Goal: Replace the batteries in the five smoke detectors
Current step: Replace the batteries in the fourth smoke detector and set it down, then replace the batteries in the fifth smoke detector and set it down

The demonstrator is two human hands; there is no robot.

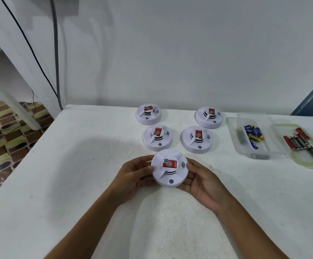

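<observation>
Left hand (133, 174) and right hand (201, 181) hold the nearest smoke detector (169, 168) between them, fingers clamped on its rim, seemingly just above the white desk (77, 165). Four other detectors (157, 137) sit behind it. Right: clear tray (234, 139) of blue batteries (253, 133), second tray (282, 131) of red-tipped batteries (297, 142).

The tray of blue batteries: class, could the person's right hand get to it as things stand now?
Probably yes, once it lets go. The right hand is cupping the nearest smoke detector together with the left hand. The clear tray of blue batteries sits open on the right, with bare table between.
</observation>
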